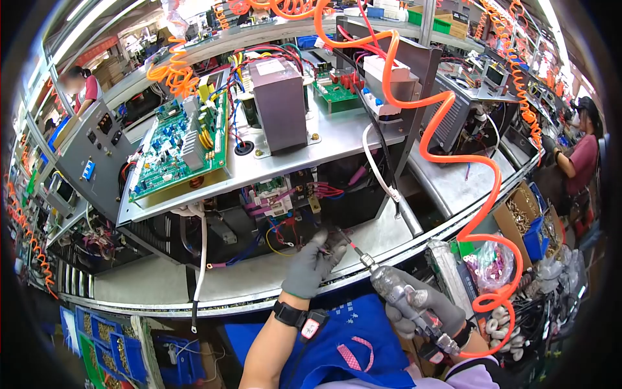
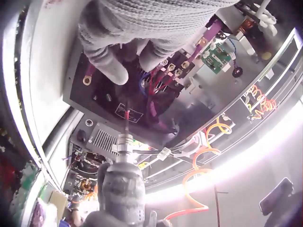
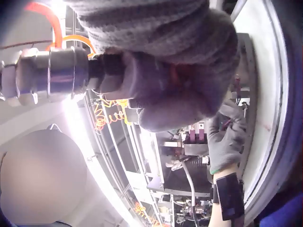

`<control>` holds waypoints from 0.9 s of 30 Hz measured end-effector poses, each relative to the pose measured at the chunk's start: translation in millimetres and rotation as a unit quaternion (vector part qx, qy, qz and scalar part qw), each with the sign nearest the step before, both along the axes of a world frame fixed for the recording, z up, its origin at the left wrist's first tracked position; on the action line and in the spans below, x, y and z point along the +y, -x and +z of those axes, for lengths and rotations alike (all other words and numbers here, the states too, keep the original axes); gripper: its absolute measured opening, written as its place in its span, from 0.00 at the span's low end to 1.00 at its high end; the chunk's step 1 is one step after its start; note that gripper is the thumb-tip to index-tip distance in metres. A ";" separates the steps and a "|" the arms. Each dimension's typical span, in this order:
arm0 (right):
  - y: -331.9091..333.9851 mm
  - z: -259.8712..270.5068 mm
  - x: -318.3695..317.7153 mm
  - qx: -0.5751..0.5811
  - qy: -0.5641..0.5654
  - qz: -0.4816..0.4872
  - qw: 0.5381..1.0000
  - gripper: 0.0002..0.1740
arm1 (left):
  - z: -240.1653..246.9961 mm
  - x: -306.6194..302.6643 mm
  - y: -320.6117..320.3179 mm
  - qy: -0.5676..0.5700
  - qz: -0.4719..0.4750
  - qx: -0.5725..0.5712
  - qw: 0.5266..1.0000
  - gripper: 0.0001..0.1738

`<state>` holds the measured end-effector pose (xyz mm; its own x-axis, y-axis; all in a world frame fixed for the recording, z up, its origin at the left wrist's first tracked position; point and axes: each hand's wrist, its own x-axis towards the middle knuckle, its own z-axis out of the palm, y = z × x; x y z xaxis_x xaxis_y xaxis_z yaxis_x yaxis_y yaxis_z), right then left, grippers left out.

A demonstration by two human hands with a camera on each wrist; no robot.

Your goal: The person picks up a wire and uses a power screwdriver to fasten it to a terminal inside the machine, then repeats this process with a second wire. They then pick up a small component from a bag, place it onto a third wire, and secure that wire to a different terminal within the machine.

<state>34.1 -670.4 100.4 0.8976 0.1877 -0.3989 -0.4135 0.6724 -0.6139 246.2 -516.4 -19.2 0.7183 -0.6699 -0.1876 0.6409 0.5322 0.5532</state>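
Observation:
My right hand (image 1: 440, 308), in a grey knit glove, grips a pneumatic screwdriver (image 1: 392, 285) by its body. Its long bit (image 2: 127, 116), with a red band, points into the lower front of an open metal equipment cabinet (image 1: 240, 175). Beside the bit's tip is my gloved left hand (image 1: 308, 266), its thumb and fingers bent around that spot. Whether those fingers pinch a small part I cannot tell. Near them, purple strips, terminals (image 2: 171, 67) and red and blue wires fill the cabinet's lower bay. A purple strip with a ring end (image 2: 87, 80) shows beyond the fingertips.
An orange coiled air hose (image 1: 497, 188) loops down to the screwdriver. Above stand a green circuit board (image 1: 175, 152) and a grey block (image 1: 278, 107). White cables (image 1: 203, 259) hang over the conveyor edge. Blue bins (image 1: 126, 353) and bags of parts (image 1: 495, 266) flank me.

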 end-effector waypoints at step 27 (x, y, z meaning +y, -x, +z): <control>-81.8 -33.1 -30.7 0.113 -0.198 0.004 0.974 0.23 | -39.3 16.9 20.6 -0.005 -0.020 0.145 0.989 0.20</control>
<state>115.9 -701.1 67.3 0.7927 0.3736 -0.4816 -0.5146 0.8338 -0.2002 225.6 -499.5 -58.4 0.6056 -0.6938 -0.3896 0.7943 0.4979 0.3480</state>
